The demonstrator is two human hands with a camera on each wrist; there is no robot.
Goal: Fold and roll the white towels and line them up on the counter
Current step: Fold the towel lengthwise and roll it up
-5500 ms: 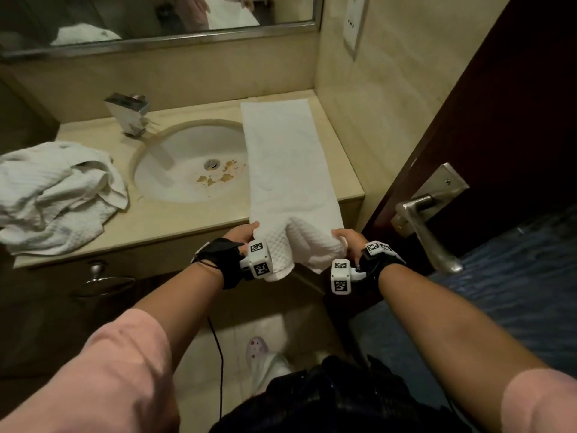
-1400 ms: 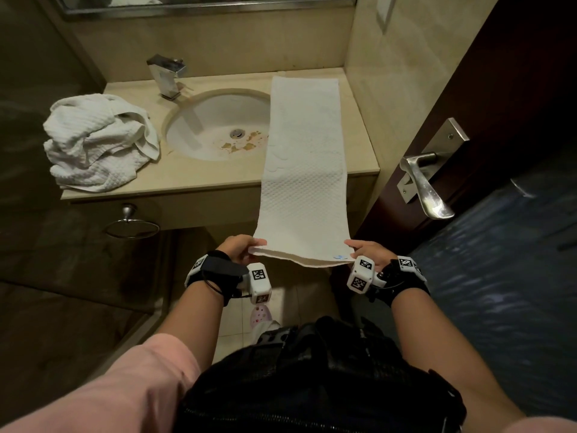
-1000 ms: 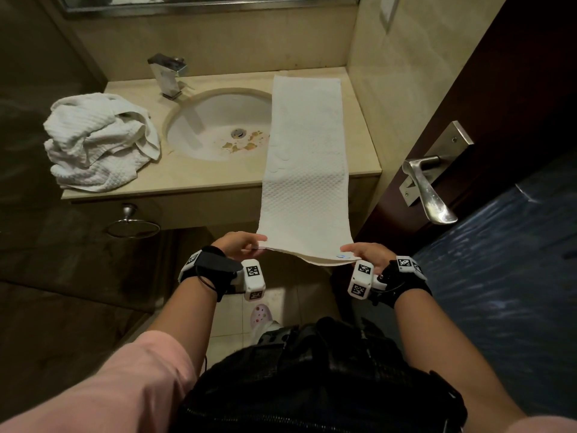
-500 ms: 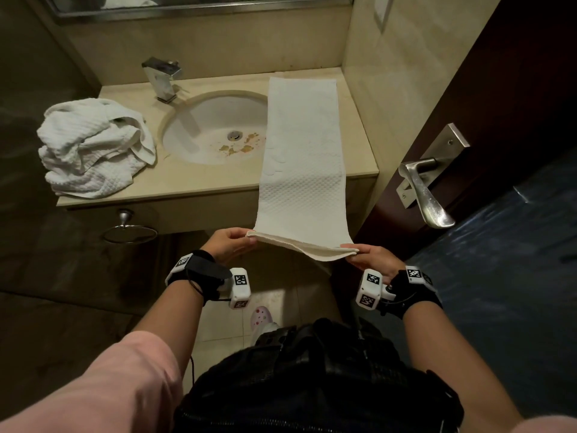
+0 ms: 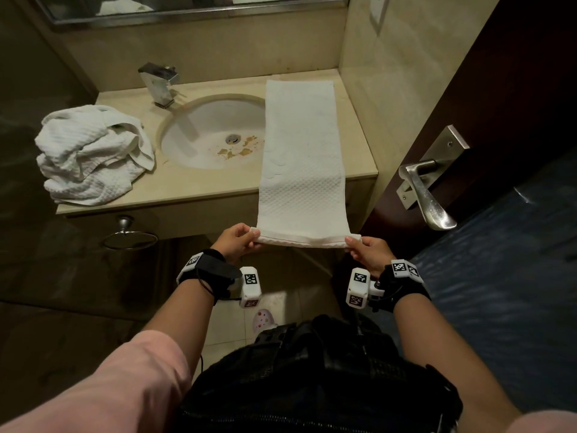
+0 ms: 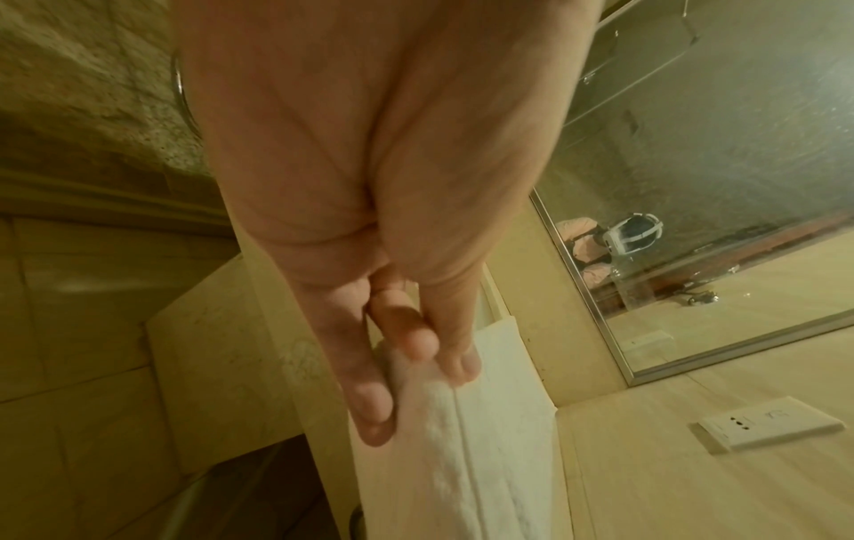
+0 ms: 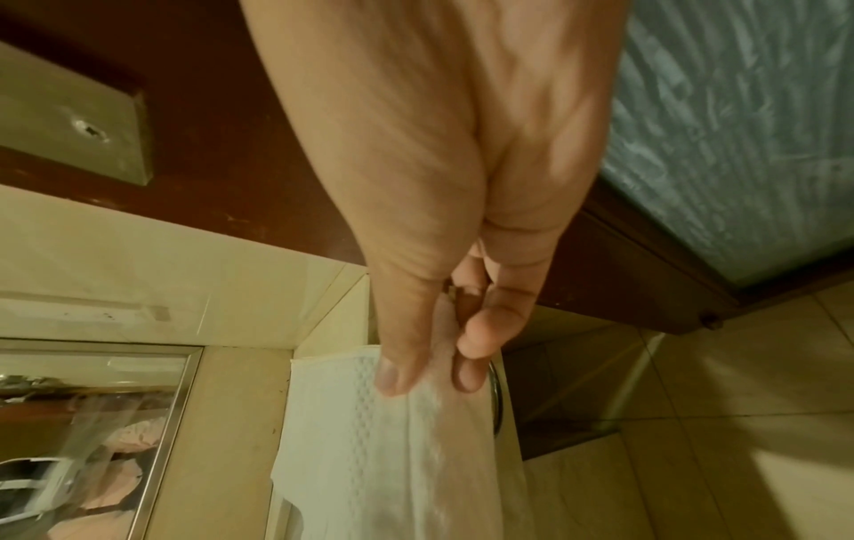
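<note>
A white towel [image 5: 301,151], folded into a long narrow strip, lies along the right side of the beige counter [image 5: 199,192] and hangs past its front edge. My left hand [image 5: 237,242] pinches the near left corner and my right hand [image 5: 365,250] pinches the near right corner, with the near end turned over into a small first roll between them. The left wrist view shows thumb and fingers [image 6: 425,343] nipping the towel's edge [image 6: 466,438]. The right wrist view shows the same pinch [image 7: 430,365] on the towel [image 7: 397,456]. A heap of crumpled white towels [image 5: 90,154] sits at the counter's left end.
A round sink [image 5: 215,135] with brown stains and a chrome tap [image 5: 160,84] lies left of the strip. A dark door with a metal lever handle [image 5: 427,189] stands close on the right. A towel ring [image 5: 129,237] hangs under the counter. A mirror [image 5: 193,4] runs above.
The towel's near end, earlier held flat and sagging, has been lifted, pulled taut and turned over into a tight first fold. Both hands rose slightly toward the counter edge.
</note>
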